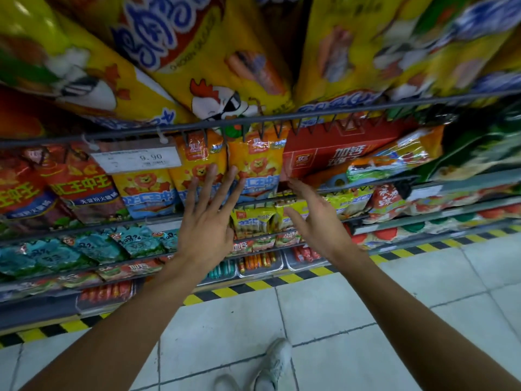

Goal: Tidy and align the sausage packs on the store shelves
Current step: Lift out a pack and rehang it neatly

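Both hands raised to the middle shelf rail [366, 185]. Left hand [204, 221]: fingers straight and spread, tips touching the orange lion sausage packs [255, 165]; grips nothing. Right hand [315, 218]: fingers loosely extended, apart, tips at the lower corner of the red box [332, 153]; contact uncertain.

Risk: the red box lies tilted with a clear-wrapped pack [394, 159] leaning on it; a push at its corner could slide either over the rail. Pressing the upright packs may topple the row backward.

Count: three lion packs facing front, one red box, one price tag [135, 160].
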`<action>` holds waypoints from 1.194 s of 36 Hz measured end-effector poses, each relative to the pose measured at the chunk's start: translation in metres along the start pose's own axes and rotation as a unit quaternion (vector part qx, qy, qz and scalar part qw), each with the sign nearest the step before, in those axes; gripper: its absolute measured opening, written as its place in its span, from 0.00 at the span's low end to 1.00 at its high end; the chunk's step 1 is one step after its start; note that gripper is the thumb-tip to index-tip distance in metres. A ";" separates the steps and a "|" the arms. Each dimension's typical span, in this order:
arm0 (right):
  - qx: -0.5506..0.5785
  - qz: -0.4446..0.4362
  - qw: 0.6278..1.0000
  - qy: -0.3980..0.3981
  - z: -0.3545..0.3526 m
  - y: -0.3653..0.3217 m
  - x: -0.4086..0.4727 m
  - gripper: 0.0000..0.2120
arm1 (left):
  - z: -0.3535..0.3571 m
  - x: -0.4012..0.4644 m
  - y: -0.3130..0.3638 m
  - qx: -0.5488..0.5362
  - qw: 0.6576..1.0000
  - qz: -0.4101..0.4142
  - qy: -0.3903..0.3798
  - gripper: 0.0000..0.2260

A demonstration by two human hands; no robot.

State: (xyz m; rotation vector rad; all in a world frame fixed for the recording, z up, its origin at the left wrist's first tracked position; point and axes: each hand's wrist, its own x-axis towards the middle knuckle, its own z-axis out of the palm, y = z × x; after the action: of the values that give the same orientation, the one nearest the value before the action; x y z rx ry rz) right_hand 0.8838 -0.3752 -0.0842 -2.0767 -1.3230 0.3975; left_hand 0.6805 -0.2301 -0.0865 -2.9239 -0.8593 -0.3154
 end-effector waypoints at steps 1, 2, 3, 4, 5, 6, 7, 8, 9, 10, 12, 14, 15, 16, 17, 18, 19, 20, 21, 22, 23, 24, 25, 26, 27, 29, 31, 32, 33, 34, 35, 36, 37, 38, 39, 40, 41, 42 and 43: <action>0.006 0.017 1.000 0.000 -0.007 0.000 -0.010 0.27 | -0.006 -0.001 0.002 -0.029 1.000 -0.006 -0.009 0.41; 0.014 0.034 0.999 0.003 -0.014 -0.001 -0.021 0.28 | -0.013 -0.001 0.004 -0.063 0.998 -0.015 -0.020 0.38; 0.024 0.053 0.998 0.007 -0.022 -0.002 -0.032 0.28 | -0.022 -0.003 0.007 -0.095 0.995 -0.027 -0.034 0.34; 0.034 0.073 0.997 0.009 -0.029 -0.001 -0.043 0.28 | -0.029 -0.003 0.011 -0.124 0.990 -0.041 -0.049 0.31; 0.047 0.093 0.994 0.013 -0.035 0.000 -0.053 0.28 | -0.035 -0.003 0.014 -0.152 0.985 -0.055 -0.065 0.29; 0.058 0.115 0.991 0.020 -0.044 0.001 -0.064 0.28 | -0.045 -0.003 0.020 -0.183 0.977 -0.071 -0.080 0.28; 0.068 0.136 0.988 0.030 -0.052 0.004 -0.073 0.28 | -0.053 -0.003 0.025 -0.216 0.968 -0.088 -0.092 0.28; 0.073 0.155 0.984 0.040 -0.060 0.007 -0.080 0.28 | -0.058 -0.003 0.029 -0.247 0.958 -0.104 -0.104 0.28; 0.075 0.169 0.981 0.052 -0.067 0.010 -0.086 0.28 | -0.064 -0.003 0.034 -0.270 0.950 -0.112 -0.113 0.28; 0.078 0.180 0.979 0.063 -0.074 0.013 -0.090 0.28 | -0.070 -0.002 0.039 -0.288 0.944 -0.111 -0.119 0.29; 0.093 0.198 0.973 0.070 -0.087 0.020 -0.094 0.29 | -0.080 0.002 0.051 -0.332 0.928 -0.105 -0.129 0.29; 0.115 0.207 0.970 0.061 -0.098 0.027 -0.092 0.31 | -0.089 0.009 0.065 -0.376 0.910 -0.100 -0.142 0.28; 0.129 0.209 0.968 0.053 -0.104 0.030 -0.088 0.32 | -0.092 0.014 0.072 -0.384 0.906 -0.094 -0.147 0.28; 0.145 0.215 0.965 0.048 -0.110 0.032 -0.084 0.33 | -0.095 0.020 0.080 -0.390 0.903 -0.092 -0.155 0.28; 0.163 0.219 0.961 0.046 -0.114 0.036 -0.078 0.33 | -0.096 0.026 0.087 -0.395 0.899 -0.093 -0.163 0.28; 0.176 0.222 0.958 0.045 -0.119 0.040 -0.073 0.34 | -0.097 0.031 0.095 -0.398 0.897 -0.093 -0.169 0.28; 0.188 0.219 0.956 0.046 -0.123 0.044 -0.067 0.34 | -0.097 0.037 0.103 -0.400 0.895 -0.093 -0.172 0.29; 0.195 0.218 0.955 0.047 -0.127 0.049 -0.062 0.35 | -0.096 0.043 0.112 -0.402 0.894 -0.095 -0.174 0.29; 0.204 0.217 0.953 0.047 -0.130 0.053 -0.057 0.36 | -0.096 0.049 0.121 -0.406 0.892 -0.098 -0.174 0.30; 0.206 0.214 0.954 0.042 -0.134 0.057 -0.053 0.36 | -0.095 0.055 0.129 -0.413 0.888 -0.105 -0.175 0.31; 0.202 0.208 0.956 0.035 -0.136 0.062 -0.048 0.36 | -0.093 0.062 0.138 -0.421 0.883 -0.114 -0.174 0.32; 0.192 0.199 0.961 0.022 -0.139 0.064 -0.043 0.37 | -0.090 0.068 0.146 -0.426 0.879 -0.124 -0.174 0.34; 0.184 0.188 0.965 0.003 -0.141 0.068 -0.038 0.38 | -0.087 0.074 0.154 -0.429 0.876 -0.133 -0.175 0.36; 0.180 0.180 0.967 -0.021 -0.143 0.071 -0.033 0.40 | -0.083 0.080 0.160 -0.429 0.876 -0.139 -0.174 0.37; 0.182 0.173 0.967 -0.044 -0.143 0.075 -0.028 0.41 | -0.080 0.085 0.167 -0.429 0.875 -0.145 -0.170 0.37; 0.189 0.170 0.963 -0.085 -0.142 0.080 -0.017 0.42 | -0.076 0.093 0.179 -0.432 0.872 -0.170 -0.156 0.36; 0.201 0.181 0.956 -0.112 -0.142 0.084 -0.008 0.42 | -0.076 0.098 0.190 -0.437 0.865 -0.202 -0.142 0.34; 0.203 0.183 0.955 -0.118 -0.142 0.085 -0.005 0.41 | -0.075 0.100 0.193 -0.436 0.863 -0.218 -0.133 0.32; 0.202 0.182 0.955 -0.121 -0.142 0.087 -0.003 0.40 | -0.073 0.102 0.196 -0.433 0.862 -0.232 -0.125 0.31; 0.197 0.178 0.956 -0.123 -0.143 0.087 -0.002 0.38 | -0.071 0.104 0.199 -0.429 0.861 -0.246 -0.118 0.31; 0.191 0.173 0.958 -0.126 -0.145 0.087 -0.001 0.38 | -0.069 0.105 0.200 -0.425 0.860 -0.258 -0.112 0.30; 0.185 0.168 0.960 -0.129 -0.146 0.086 -0.001 0.37 | -0.067 0.108 0.201 -0.425 0.857 -0.271 -0.106 0.30; 0.186 0.166 0.959 -0.134 -0.146 0.086 -0.001 0.36 | -0.067 0.109 0.203 -0.427 0.853 -0.284 -0.099 0.29; 0.194 0.166 0.957 -0.139 -0.146 0.085 -0.002 0.36 | -0.066 0.111 0.203 -0.432 0.848 -0.295 -0.090 0.29; 0.206 0.167 0.954 -0.141 -0.147 0.084 -0.004 0.36 | -0.067 0.113 0.204 -0.438 0.842 -0.306 -0.080 0.28; 0.214 0.164 0.953 -0.139 -0.147 0.083 -0.005 0.36 | -0.069 0.113 0.205 -0.445 0.835 -0.317 -0.068 0.27; 0.223 0.162 0.952 -0.137 -0.148 0.082 -0.006 0.36 | -0.070 0.113 0.205 -0.455 0.826 -0.329 -0.058 0.26; 0.231 0.157 0.950 -0.136 -0.150 0.081 -0.006 0.35 | -0.072 0.113 0.205 -0.465 0.816 -0.339 -0.047 0.25; 0.241 0.149 0.949 -0.135 -0.152 0.080 -0.007 0.34 | -0.074 0.112 0.205 -0.474 0.807 -0.350 -0.034 0.25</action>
State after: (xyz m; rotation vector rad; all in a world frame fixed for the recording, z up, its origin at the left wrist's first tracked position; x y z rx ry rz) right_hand 1.0212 -0.4580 -0.0227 -1.8384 -0.9264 1.0587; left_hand 0.8705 -0.3528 0.0065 -3.2238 -2.3819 -0.9163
